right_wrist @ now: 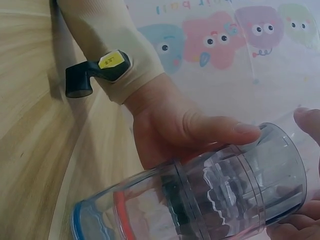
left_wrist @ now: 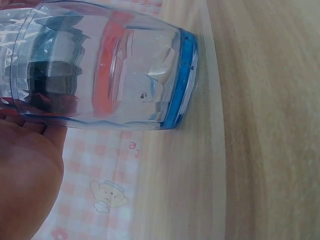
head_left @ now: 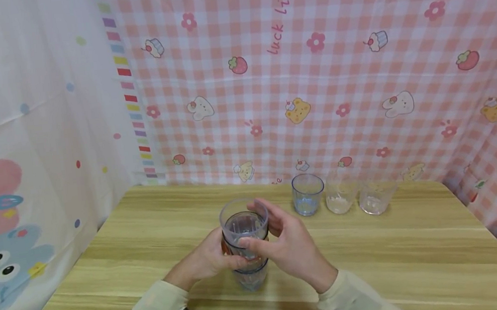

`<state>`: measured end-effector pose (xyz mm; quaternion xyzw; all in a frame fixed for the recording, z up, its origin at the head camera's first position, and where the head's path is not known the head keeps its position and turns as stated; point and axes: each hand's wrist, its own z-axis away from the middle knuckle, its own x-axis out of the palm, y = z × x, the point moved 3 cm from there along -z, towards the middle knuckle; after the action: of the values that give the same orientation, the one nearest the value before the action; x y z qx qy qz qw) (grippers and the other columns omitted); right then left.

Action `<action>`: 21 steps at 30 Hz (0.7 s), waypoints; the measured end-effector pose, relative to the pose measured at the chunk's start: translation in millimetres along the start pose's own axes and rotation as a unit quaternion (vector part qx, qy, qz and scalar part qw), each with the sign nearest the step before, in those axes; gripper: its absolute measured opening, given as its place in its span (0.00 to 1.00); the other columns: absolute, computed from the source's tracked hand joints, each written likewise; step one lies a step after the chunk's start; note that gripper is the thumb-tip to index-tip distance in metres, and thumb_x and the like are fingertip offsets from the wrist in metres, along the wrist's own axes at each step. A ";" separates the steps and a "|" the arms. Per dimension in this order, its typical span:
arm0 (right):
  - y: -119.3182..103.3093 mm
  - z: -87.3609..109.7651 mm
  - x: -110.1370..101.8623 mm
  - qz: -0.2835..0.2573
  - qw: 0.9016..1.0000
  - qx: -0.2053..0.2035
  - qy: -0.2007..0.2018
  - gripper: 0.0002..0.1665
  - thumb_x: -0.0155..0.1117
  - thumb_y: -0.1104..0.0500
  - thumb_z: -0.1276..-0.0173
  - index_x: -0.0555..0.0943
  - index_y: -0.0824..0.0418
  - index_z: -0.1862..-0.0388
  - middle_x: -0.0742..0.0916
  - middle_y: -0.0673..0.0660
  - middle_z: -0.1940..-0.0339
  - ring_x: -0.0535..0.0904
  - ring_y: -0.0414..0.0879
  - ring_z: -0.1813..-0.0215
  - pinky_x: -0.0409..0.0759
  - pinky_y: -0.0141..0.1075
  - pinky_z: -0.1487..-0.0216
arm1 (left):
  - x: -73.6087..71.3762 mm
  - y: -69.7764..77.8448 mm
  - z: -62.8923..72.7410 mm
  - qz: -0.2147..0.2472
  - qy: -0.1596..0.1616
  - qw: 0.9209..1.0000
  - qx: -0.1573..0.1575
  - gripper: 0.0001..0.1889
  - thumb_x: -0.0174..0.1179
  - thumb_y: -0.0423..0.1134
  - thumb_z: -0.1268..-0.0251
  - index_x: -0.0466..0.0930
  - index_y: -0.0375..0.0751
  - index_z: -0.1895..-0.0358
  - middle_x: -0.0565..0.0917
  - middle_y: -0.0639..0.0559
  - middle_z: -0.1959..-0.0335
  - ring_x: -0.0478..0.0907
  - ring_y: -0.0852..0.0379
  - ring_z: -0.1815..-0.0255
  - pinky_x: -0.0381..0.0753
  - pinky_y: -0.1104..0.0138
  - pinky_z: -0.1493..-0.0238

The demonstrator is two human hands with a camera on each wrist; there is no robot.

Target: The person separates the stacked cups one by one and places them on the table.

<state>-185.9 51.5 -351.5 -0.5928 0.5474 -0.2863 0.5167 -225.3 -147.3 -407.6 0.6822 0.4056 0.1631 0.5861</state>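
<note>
A nested stack of clear cups (head_left: 251, 277) is upright in front of me, its top cup (head_left: 237, 217) faintly purple. Blue shows at the stack's base (left_wrist: 185, 80) in the left wrist view, with red and dark bands higher up. My left hand (head_left: 209, 259) grips the middle of the stack from the left, thumb across the front. Around the top cup from the right curls my right hand (head_left: 292, 246), its thumb in front and fingers behind. In the right wrist view, the left hand (right_wrist: 172, 125) wraps the stack below the rim. Whether the base touches the table cannot be told.
At the back of the wooden table (head_left: 147, 226), a blue-tinted cup (head_left: 308, 202), a clear cup (head_left: 339, 201) and a faintly pink cup (head_left: 375, 202) stand in a row. Behind them hangs a pink checked cloth (head_left: 269, 92); a white patterned cloth (head_left: 58, 160) hangs left.
</note>
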 end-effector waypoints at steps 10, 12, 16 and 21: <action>-1.9 -2.2 -0.4 0.004 1.000 -0.002 -0.007 0.54 0.83 0.55 0.33 0.65 0.66 0.16 0.80 0.59 0.21 0.74 0.56 0.19 0.73 0.54 0.20 | 1.6 2.4 -0.6 -0.007 -0.002 1.000 0.000 0.46 0.74 0.63 0.33 0.66 0.39 0.23 0.83 0.43 0.34 0.82 0.53 0.37 0.81 0.58 0.32; -4.0 -2.1 -1.1 0.008 1.000 -0.005 -0.005 0.53 0.83 0.56 0.34 0.65 0.65 0.16 0.80 0.59 0.21 0.73 0.55 0.19 0.73 0.55 0.20 | 1.1 2.4 -1.0 -0.010 -0.003 1.000 -0.002 0.46 0.74 0.64 0.34 0.66 0.40 0.23 0.82 0.44 0.34 0.82 0.54 0.36 0.80 0.58 0.31; -9.6 -1.9 -2.4 0.014 1.000 -0.013 -0.003 0.54 0.84 0.55 0.35 0.66 0.64 0.16 0.80 0.58 0.21 0.73 0.52 0.18 0.72 0.55 0.19 | 1.0 2.4 -1.3 -0.016 0.000 1.000 0.000 0.47 0.73 0.65 0.34 0.67 0.37 0.24 0.82 0.44 0.35 0.81 0.57 0.37 0.79 0.61 0.32; -17.0 -2.9 -4.8 0.019 1.000 -0.020 -0.003 0.52 0.84 0.55 0.34 0.67 0.61 0.16 0.80 0.56 0.21 0.73 0.51 0.18 0.73 0.55 0.20 | 1.1 2.4 -1.1 -0.020 0.006 1.000 -0.003 0.48 0.73 0.65 0.34 0.65 0.37 0.23 0.82 0.42 0.34 0.81 0.55 0.36 0.79 0.57 0.31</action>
<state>-183.7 52.9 -333.7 -0.5935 0.5627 -0.2638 0.5114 -224.5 -145.7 -405.4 0.6713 0.4218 0.1569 0.5890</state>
